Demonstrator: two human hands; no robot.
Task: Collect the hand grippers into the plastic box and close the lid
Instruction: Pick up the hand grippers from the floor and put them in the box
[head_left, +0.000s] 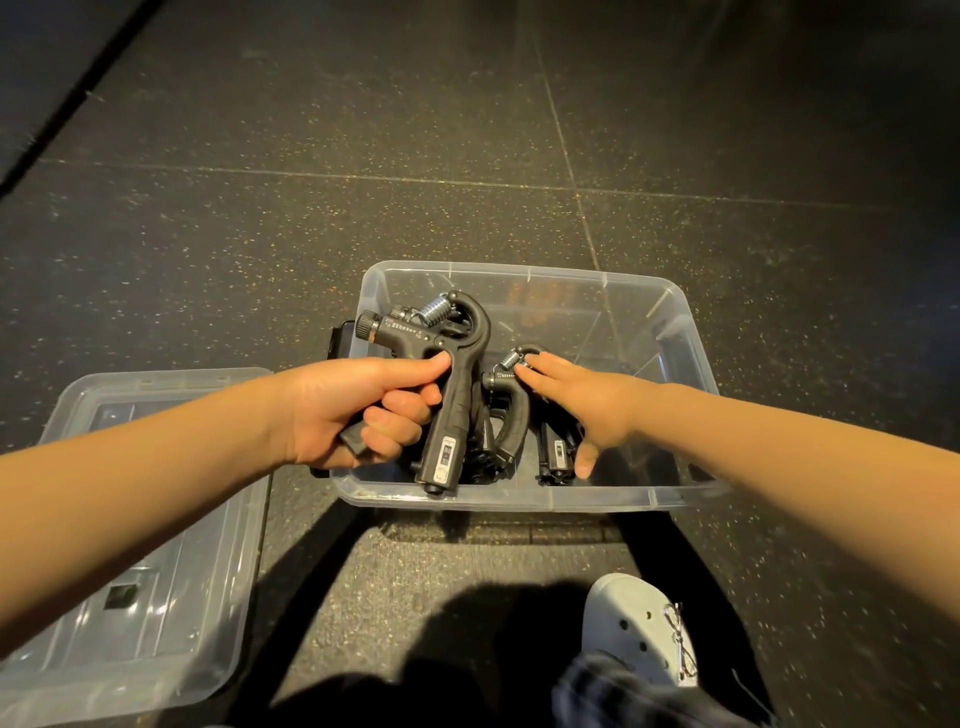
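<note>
A clear plastic box (524, 501) stands open on the dark floor in front of me. My left hand (358, 410) grips a black hand gripper (452, 374) with a steel spring, held over the box's left part. My right hand (582, 400) reaches into the box with straight fingers; its fingertips touch the top of a second black hand gripper (511, 410) that lies inside. More black grippers (558, 457) lie on the box's bottom, partly hidden by my hands. The clear lid (156, 571) lies flat on the floor to the left of the box.
Dark speckled rubber floor tiles stretch all around. A grey clog shoe (636, 623) and a dark trouser leg sit at the bottom right, close to the box's near wall. A black latch (340, 340) shows at the box's left side.
</note>
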